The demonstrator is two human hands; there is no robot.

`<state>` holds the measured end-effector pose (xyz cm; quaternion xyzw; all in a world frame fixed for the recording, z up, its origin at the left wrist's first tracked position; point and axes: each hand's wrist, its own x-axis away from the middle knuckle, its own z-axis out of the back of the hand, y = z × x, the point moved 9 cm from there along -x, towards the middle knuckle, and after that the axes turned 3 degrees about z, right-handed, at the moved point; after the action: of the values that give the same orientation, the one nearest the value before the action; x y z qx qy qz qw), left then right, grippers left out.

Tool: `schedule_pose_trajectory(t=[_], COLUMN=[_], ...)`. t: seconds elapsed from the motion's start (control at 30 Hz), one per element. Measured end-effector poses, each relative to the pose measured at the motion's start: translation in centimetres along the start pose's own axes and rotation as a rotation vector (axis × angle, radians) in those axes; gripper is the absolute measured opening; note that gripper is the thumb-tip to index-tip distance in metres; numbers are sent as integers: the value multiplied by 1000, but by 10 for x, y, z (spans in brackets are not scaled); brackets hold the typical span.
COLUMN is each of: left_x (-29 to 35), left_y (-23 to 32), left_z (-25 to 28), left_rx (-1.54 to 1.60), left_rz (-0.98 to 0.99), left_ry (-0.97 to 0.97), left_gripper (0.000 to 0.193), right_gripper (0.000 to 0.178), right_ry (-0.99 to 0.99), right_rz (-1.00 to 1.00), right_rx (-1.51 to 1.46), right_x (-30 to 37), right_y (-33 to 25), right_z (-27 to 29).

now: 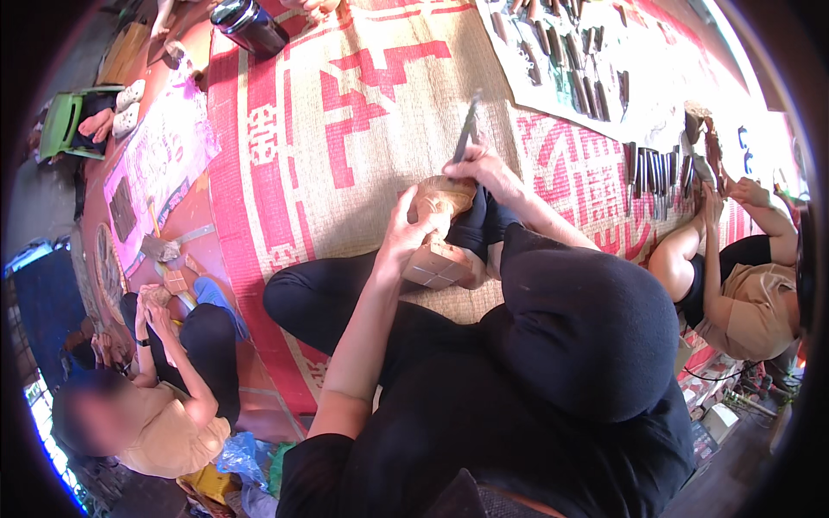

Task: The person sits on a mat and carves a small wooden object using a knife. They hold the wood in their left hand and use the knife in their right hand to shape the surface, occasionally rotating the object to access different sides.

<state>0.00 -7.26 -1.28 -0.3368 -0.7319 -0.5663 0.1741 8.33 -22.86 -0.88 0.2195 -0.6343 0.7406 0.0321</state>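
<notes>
Between my bent legs a carved wooden figure (pixel 442 201) stands on a square block base (pixel 439 264), made of light brown wood. My left hand (pixel 409 231) is wrapped round the figure's left side, above the base. A slim dark carving tool (pixel 470 127) is gripped in my right hand (pixel 485 169), just beyond the top of the figure. Its upper end points up and away and is blurred. The lower end is hidden by my fingers, so I cannot tell whether it touches the wood.
A red and straw-coloured mat (pixel 371 129) lies under me. Dark-handled tools (pixel 580 65) cover a pale cloth at the far right, with more chisels (pixel 656 177) nearer. A dark jar (pixel 249 28) stands far left. Co-workers sit at left (pixel 173 406) and right (pixel 747 302), their hands on wooden pieces.
</notes>
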Motion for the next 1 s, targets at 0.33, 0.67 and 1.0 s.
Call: schedule_pose_trajectory(t=[0.33,0.67,1.0], left_x=[-1,-5,4], left_y=[-3,-9,7], left_z=[5,10,4], left_rx=[-5,60,127], left_rz=[7,49,73], left_ry=[30,26,37], left_gripper=[83,80,79], right_gripper=[8,10,9], right_ry=[120,146,138], right_rz=[-122,-144,-89], right_rx=[-384,-378,-277], right_x=[-6,-3,-6], right_y=[23,25,27], right_z=[16,11,9])
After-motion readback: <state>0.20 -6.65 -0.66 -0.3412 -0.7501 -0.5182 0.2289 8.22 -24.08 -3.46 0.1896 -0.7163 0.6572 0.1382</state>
